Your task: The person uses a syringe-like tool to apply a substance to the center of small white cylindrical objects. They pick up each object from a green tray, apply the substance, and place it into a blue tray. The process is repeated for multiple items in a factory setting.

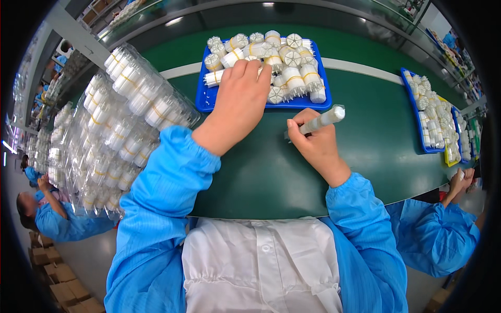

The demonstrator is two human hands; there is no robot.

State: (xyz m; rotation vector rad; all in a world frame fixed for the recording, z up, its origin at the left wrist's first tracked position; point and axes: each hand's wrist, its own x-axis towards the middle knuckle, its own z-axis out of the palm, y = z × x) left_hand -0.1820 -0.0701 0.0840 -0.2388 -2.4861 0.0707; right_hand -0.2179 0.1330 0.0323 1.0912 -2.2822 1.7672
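My left hand [237, 101] reaches over the near edge of a blue tray [205, 100]. Its fingers are bent down among white cylindrical bundles [294, 79] bound with thin yellow bands. The fingertips are hidden, so whatever they grip does not show. Several of the bundles have ribbed, wheel-like ends, and they lie heaped at different angles. In front of the tray, my right hand [317, 140] is closed around a pen-like tool with a pale, wrapped handle [323, 119]. The handle's rounded end points up and right, while its narrow tip points left, just above the green tabletop [250, 182].
Clear plastic packs of similar white bundles [112, 125] are stacked high at the left, close to my left sleeve. Further blue [433, 149] and yellow trays [450, 160] of white parts stand at the right. Co-workers in blue sleeves [438, 235] sit on both sides.
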